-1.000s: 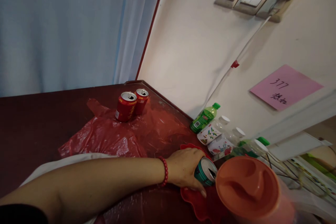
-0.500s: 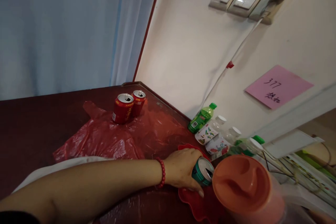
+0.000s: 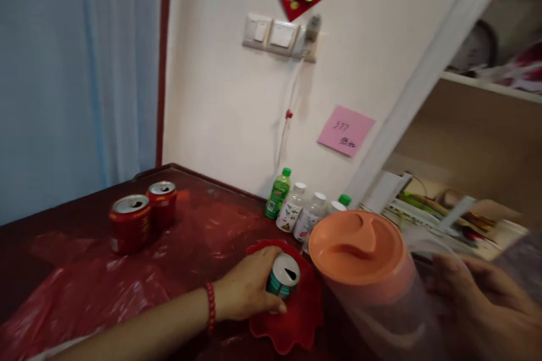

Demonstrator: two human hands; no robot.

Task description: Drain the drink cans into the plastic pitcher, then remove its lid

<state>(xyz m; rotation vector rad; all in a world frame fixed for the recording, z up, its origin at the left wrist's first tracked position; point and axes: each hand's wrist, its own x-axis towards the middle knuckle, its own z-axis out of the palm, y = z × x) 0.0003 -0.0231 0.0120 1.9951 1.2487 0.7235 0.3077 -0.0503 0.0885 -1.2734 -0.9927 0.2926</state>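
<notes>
**Can gripped on red dish, pitcher in other hand**

Gripping first: my left hand [image 3: 248,287] has its fingers [image 3: 277,307] curled round the green can [image 3: 283,276], thumb side hidden, so a closed wrap, can upright with its tab hole open. Can stands on the red dish [image 3: 296,321], touching it, not lifted as far as I can see. Red bead bracelet [image 3: 210,307] on that wrist.

My right hand [image 3: 474,304] is blurred; fingers bent around the handle side of the clear pitcher [image 3: 381,304], which carries an orange lid [image 3: 355,245]. Looks like a hold, pitcher tipped toward me. Pitcher sits just right of the red dish, its rim near the can.

Progress, my read: can is seized, pitcher is in hand, the two are brought close; nothing shows pouring or moving off the dish yet.

Counts: green can, one. Red cans [image 3: 141,220], two, touching each other, well left of the dish on a red plastic sheet [image 3: 84,299], both opened. Bottles [image 3: 296,211] behind the dish against the wall: I make out four or five caps, two green, rest white; partly hidden by the lid. One pitcher. One pink note [image 3: 345,130] on the wall above the bottles.
</notes>
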